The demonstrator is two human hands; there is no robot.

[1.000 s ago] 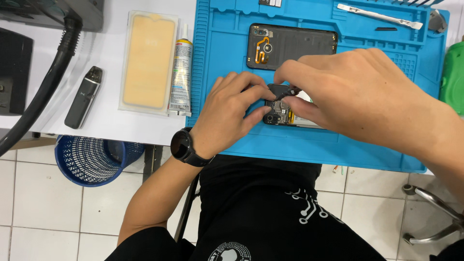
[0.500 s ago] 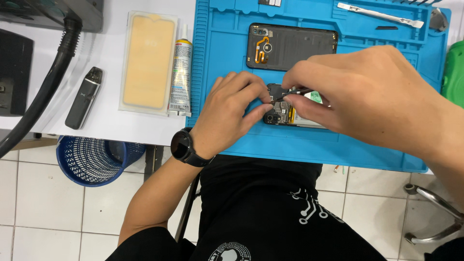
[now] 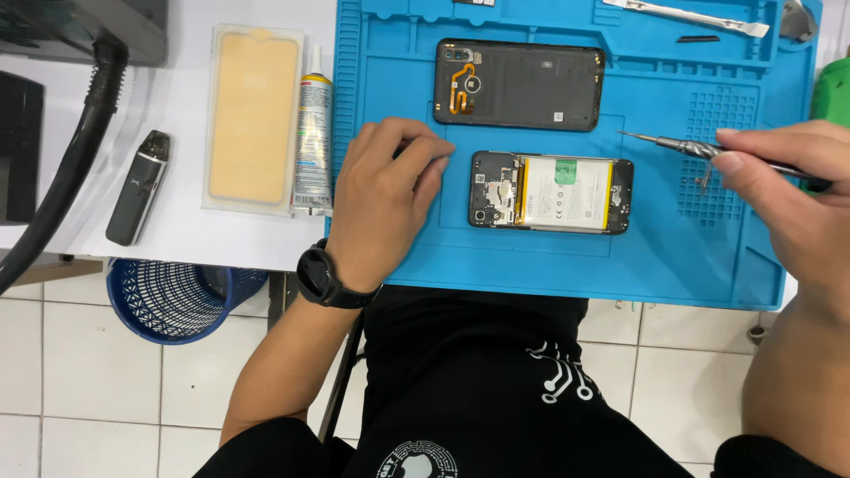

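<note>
While right hand pinches screwdriver, handle hidden, left hand grip curled, contents unclear, beside opened phone

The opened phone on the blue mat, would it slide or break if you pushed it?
The opened phone lies flat, so it probably won't roll or tip. The blue mat looks rubbery, so it likely grips. Its bare insides look fragile.
</note>
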